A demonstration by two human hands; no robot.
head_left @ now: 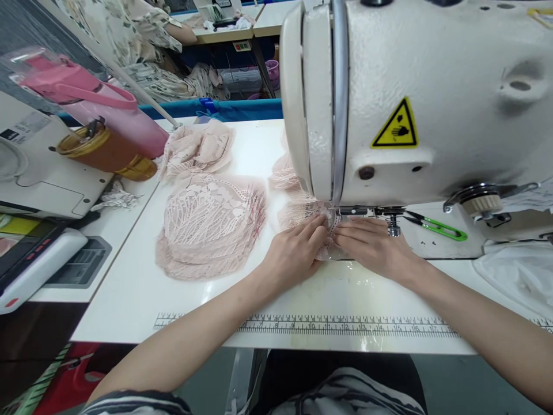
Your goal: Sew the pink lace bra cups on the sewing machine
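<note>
The nearest danger, as I am judging it, is sitting under the head of the large cream-white metal sewing machine [410, 104]: the fingertips of both hands are resting close to its stitching area, so a finger straying inward while the machine is running could be caught by the needle, which is not showing clearly here. The yellow triangular warning sticker [396, 124] on the machine's head is picturing a hand at risk. The thin, see-through cloth could also be puckering or skewing if the two hands were pulling unevenly, since such openwork is probably stretching easily. The green-handled metal thread snips [440, 226] are lying on the machine's bed, to the right of its stitching area; a sleeve or the cloth could be snagging on their points if either were drifting that way.

The pale pink sheer lace piece [326, 248] is lying at the front of the machine's stitching area, under and between the fingers. The left hand [298, 245] is pressing its left part, fingers bent and close together; whether the thumb is pinching the edge, I cannot tell. The right hand [374, 242] is lying flat, its fingers straight and side by side, tips touching the lace's right edge. To the machine's left, a flat pink stack of lace panels [207, 225] is lying apart from both hands.
</note>
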